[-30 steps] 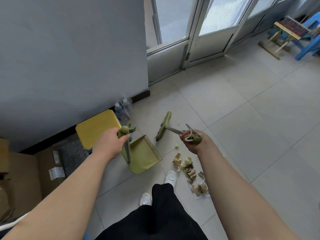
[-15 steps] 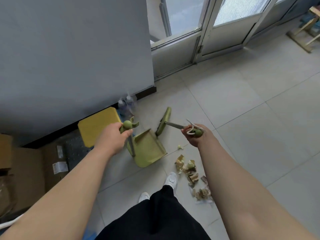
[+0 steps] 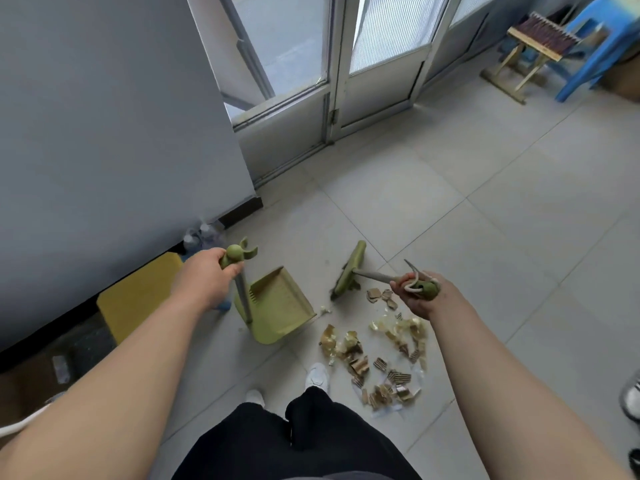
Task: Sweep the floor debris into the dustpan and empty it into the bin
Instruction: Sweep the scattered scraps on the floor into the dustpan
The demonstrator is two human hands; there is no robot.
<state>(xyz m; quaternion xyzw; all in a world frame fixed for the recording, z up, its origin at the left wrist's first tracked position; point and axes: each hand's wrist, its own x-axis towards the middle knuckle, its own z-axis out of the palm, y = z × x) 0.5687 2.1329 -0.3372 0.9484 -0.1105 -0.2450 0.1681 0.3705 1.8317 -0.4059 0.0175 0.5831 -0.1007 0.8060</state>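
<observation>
Pale tile floor (image 3: 485, 202) w/ green dustpan (image 3: 280, 303), broom head (image 3: 349, 268), cardboard scraps (image 3: 356, 355) nearby, wooden stool (image 3: 540, 39) at back.

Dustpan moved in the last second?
Yes. The dustpan has shifted right, away from the yellow bin and closer to the debris.

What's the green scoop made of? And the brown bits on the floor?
The dustpan looks like plastic: even olive-green colour, smooth moulded walls, dull sheen. Its pole looks like grey metal, thin and straight, though it could be painted plastic. The debris seems mostly torn cardboard, brown with ridged edges, plus paler crinkly scraps, perhaps paper or film.
</observation>
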